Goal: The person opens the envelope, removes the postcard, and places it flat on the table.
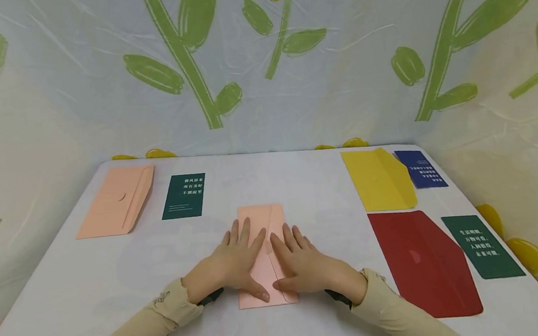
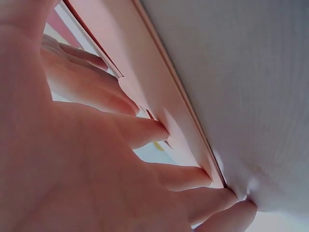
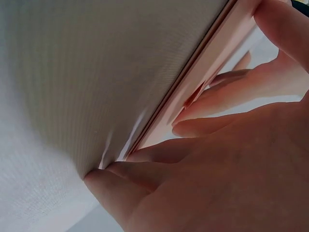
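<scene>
A pink envelope [image 1: 258, 219] lies upright in the middle of the white table, its lengthwise flap edge facing up. My left hand [image 1: 236, 259] rests on its left side with fingers spread and straight, the thumb near the lower part. On the right side my right hand [image 1: 308, 266] presses likewise, its thumb and index finger on the flap. In the left wrist view, fingertips touch the pink paper [image 2: 149, 72] and the tablecloth beside it. The right wrist view shows the envelope's edge [image 3: 207, 63] along the right hand's fingertips. Parts of the envelope are hidden under both hands.
Another pink envelope [image 1: 113, 203] and a dark green card [image 1: 184, 197] lie at the back left. At right are a yellow envelope [image 1: 378, 182], a blue card [image 1: 422, 169], a red envelope [image 1: 426, 266] and another green card [image 1: 483, 248]. A flower-patterned curtain [image 1: 329, 93] hangs behind.
</scene>
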A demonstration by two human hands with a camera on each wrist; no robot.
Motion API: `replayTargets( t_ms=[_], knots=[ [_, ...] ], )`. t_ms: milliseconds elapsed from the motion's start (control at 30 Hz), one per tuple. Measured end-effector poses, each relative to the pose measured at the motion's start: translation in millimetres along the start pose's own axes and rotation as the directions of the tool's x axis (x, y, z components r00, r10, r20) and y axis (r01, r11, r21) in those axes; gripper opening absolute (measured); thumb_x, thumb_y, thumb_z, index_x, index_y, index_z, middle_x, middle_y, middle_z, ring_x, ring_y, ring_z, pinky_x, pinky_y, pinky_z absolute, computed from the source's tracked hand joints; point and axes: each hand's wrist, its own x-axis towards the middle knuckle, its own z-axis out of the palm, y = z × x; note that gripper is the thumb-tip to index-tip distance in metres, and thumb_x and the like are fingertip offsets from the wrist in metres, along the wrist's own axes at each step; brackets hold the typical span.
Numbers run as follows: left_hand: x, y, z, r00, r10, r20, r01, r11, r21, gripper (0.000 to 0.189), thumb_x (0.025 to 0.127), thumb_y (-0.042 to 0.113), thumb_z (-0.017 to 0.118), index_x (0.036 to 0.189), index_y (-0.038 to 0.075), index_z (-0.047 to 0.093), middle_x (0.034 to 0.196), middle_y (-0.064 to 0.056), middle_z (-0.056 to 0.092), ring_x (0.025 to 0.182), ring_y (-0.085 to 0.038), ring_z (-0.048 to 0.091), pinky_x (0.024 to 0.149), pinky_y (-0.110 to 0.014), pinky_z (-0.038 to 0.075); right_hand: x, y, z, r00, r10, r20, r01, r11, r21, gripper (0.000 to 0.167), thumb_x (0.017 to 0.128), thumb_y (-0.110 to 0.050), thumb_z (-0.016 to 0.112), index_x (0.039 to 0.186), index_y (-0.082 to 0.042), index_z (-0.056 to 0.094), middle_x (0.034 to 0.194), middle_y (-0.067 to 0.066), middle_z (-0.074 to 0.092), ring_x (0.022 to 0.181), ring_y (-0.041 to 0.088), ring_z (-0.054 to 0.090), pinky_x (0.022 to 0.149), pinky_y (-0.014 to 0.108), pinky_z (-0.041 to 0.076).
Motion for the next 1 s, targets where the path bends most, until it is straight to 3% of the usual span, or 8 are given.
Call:
replayTargets(
  t_ms=[467, 800, 1000],
  knots=[
    [-0.2, -1.1, 1.0, 1.000, -0.003, -0.006, 0.003, 1.000, -0.014, 0.134, 0.060, 0.074, 0.079, 0.159, 0.008, 0.018, 0.160, -0.033, 0.000, 0.145, -0.054, -0.002, 0.115, -0.061, 0.017, 1.9, -2.4, -1.1, 1.000, 0.018, 0.017, -0.018, 0.999, 0.035, 0.090, 0.093, -0.040, 0.068, 0.158, -0.004, 0.017, 0.161, 0.029, -0.003, 0.147, 0.047, -0.006, 0.116, 0.060, 0.013],
    [0.9, -0.7, 0.3, 1.000, -0.014, 0.007, 0.014, 1.000, -0.014, 0.134, 0.060, 0.074, 0.080, 0.159, 0.008, 0.017, 0.160, -0.032, -0.002, 0.145, -0.053, -0.004, 0.115, -0.061, 0.016, 3.3, 1.6, -6.6, 0.999, 0.015, 0.051, -0.020, 0.996, 0.086, 0.095, 0.091, -0.038, 0.067, 0.160, -0.007, 0.009, 0.162, 0.024, -0.006, 0.148, 0.043, -0.007, 0.116, 0.060, 0.012],
    [2.4, -0.4, 1.7, 1.000, -0.011, -0.001, 0.011, 1.000, 0.012, 0.136, 0.059, 0.076, 0.079, 0.160, 0.009, 0.016, 0.160, -0.032, -0.001, 0.145, -0.054, -0.002, 0.115, -0.060, 0.017, -1.0, 5.8, -17.6, 0.998, 0.012, 0.062, -0.022, 0.987, 0.161, 0.105, 0.087, -0.029, 0.074, 0.160, -0.008, 0.001, 0.164, 0.018, -0.011, 0.150, 0.037, -0.005, 0.116, 0.056, 0.020]
  ],
)
